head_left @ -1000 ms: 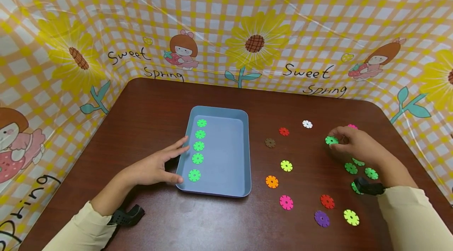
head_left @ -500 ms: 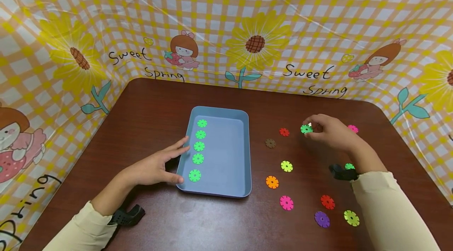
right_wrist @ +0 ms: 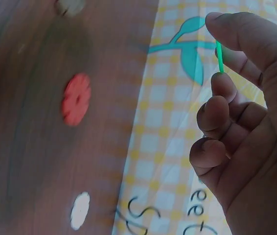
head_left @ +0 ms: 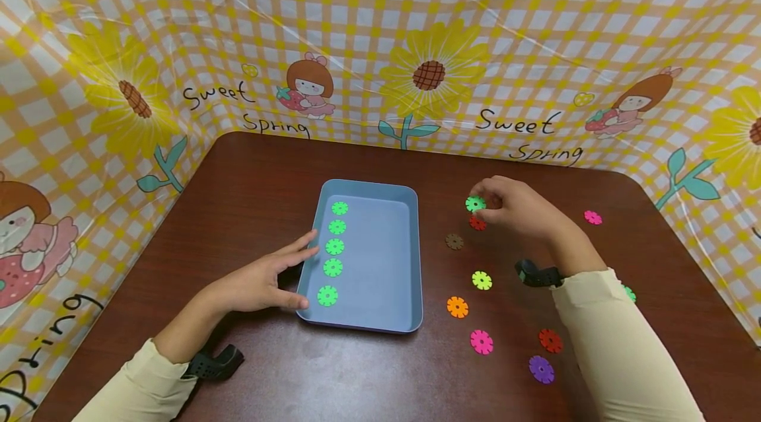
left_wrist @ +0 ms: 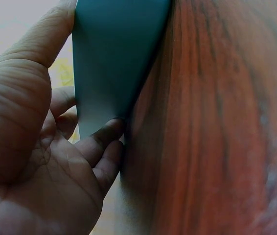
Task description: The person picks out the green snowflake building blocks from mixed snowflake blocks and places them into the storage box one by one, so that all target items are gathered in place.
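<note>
My right hand [head_left: 514,207] pinches a green notched disc [head_left: 475,203] between thumb and fingers, above the table right of the tray. The right wrist view shows this disc edge-on as a thin green strip [right_wrist: 220,58] at the fingertips. My left hand [head_left: 261,280] rests at the left side of the blue tray [head_left: 360,326], fingers spread. In the left wrist view its thumb touches the rim, with lower fingers against the outer wall [left_wrist: 114,54]. Several green discs [head_left: 335,246] lie in a column along the tray's left side.
A red disc [head_left: 477,224] lies partly covered by the held disc. Brown [head_left: 454,242], yellow [head_left: 482,281], orange [head_left: 457,307], pink [head_left: 481,342], red [head_left: 550,341] and purple [head_left: 541,369] discs lie loose on the table. A patterned cloth [head_left: 357,32] stands behind.
My right hand has moved left with the green disc, passing over the white disc to above the red one. My left hand and the tray have stayed in place.
</note>
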Tool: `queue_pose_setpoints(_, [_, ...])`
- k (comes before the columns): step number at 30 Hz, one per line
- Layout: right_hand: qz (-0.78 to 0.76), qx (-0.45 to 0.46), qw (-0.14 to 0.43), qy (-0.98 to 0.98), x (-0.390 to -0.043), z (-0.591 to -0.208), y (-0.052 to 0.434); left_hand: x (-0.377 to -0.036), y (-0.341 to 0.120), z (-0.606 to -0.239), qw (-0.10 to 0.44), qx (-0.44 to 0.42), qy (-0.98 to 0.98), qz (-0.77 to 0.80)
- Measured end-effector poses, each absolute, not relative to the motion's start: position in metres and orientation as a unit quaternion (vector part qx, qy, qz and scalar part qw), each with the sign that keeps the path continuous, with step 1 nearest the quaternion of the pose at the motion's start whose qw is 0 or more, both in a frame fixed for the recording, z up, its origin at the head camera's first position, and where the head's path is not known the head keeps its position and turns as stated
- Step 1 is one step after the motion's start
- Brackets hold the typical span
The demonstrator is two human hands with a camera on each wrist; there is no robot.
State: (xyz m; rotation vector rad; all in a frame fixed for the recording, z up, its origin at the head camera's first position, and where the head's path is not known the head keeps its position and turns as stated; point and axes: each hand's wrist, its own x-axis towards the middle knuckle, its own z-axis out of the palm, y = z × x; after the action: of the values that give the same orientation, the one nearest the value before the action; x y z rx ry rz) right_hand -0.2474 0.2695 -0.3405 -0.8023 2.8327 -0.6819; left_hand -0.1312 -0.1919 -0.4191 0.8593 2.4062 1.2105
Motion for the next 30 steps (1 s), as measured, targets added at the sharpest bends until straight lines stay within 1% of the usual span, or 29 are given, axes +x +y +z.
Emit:
queue_pose_setpoints(20, [-0.287,-0.286,0.078,0.911,-0.259,-0.340,0.208,-0.132,-0.192,-0.419,0.158,0.296,0.843,0.420])
queue_pose_setpoints(30, [-0.289,-0.310,0.067,0.903,-0.260,-0.337,0.178,-0.132,-0.193,-0.420,0.159,0.299,0.842,0.419])
